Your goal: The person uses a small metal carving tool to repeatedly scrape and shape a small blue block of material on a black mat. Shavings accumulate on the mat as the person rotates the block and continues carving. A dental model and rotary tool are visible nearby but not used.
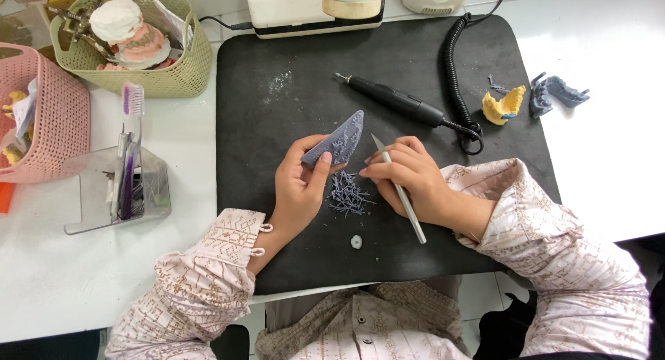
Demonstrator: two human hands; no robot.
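Baskets: green basket (181, 74) of dental casts (131, 33); left hand (299, 187) gripping grey print (341, 141), right hand (409, 176) gripping scalpel (400, 189)

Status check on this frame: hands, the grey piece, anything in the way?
Left hand grips grey printed piece, lifted over black mat. Right hand holds thin metal blade tool, tip near piece. Grey trimmings pile beneath. Nothing between them.

A grey, wedge-shaped printed piece (339, 142) with a rough textured face tilts up from between thumb and fingertips. A slim silver blade tool (400, 190) slants through the other fingers, tip beside the piece, perhaps not touching.
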